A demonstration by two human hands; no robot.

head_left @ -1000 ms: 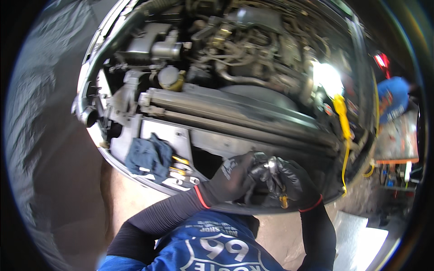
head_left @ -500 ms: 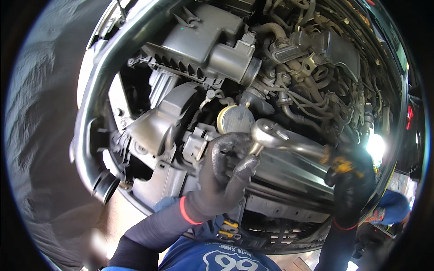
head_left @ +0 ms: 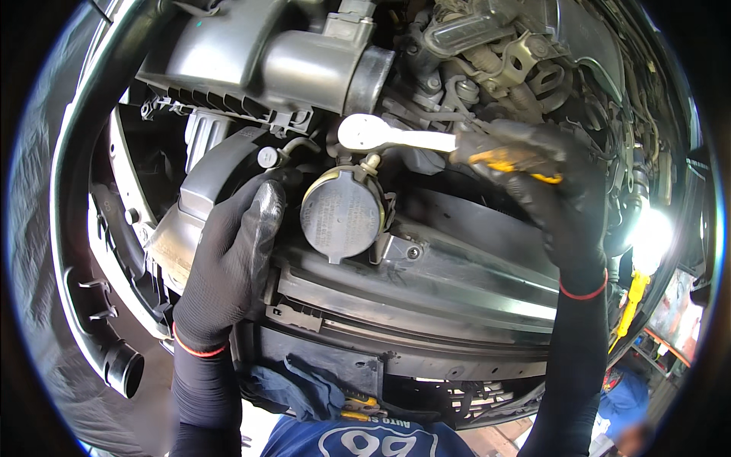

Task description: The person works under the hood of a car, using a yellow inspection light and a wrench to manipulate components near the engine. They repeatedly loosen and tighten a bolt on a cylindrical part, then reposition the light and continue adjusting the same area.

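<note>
While right hand (head_left: 563,179) partly hides ratchet (head_left: 417,139) | glare whitens its head (head_left: 364,132)

"What is in your right hand?"

"Your right hand (head_left: 560,171), in a black glove, is wrapped around the handle of a ratchet (head_left: 419,139). Its bright head points left, above the round grey cap (head_left: 341,217); whether it meets anything beneath, you cannot tell from here."

"And your left hand (head_left: 232,255)?"

"Gloved too, fingers pointing up, just left of that cap and near a small metal fitting (head_left: 268,158). Your fingertips are partly hidden."

"What lies around you?"

"A blue cloth (head_left: 301,390) in front of you, yellow-handled tools (head_left: 359,415) beside it, and a glowing work light (head_left: 653,228) on your right."
</note>
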